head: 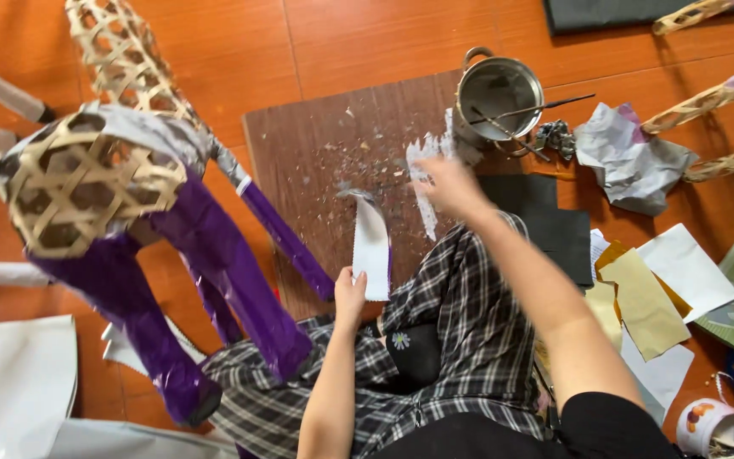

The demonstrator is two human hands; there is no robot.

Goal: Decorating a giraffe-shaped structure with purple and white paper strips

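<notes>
My left hand [349, 295] pinches the bottom edge of a white paper strip [371, 248] with a zigzag edge, held upright over a brown board [316, 149]. My right hand [450, 187] is blurred, reaching forward over the board near a torn white paper strip [425, 183] beside a metal pot [498, 92]. Whether it grips the strip I cannot tell. A woven bamboo animal frame [95, 174], its legs wrapped in purple paper [214, 272], stands on the left. My lap in plaid cloth [460, 340] fills the lower middle.
A brush stick [545, 107] lies across the pot. Crumpled grey paper [635, 161], black sheets [554, 221], and tan and white paper scraps [647, 297] lie right of the board. More bamboo frame pieces [707, 102] sit at the far right. A small cup [711, 425] is at bottom right.
</notes>
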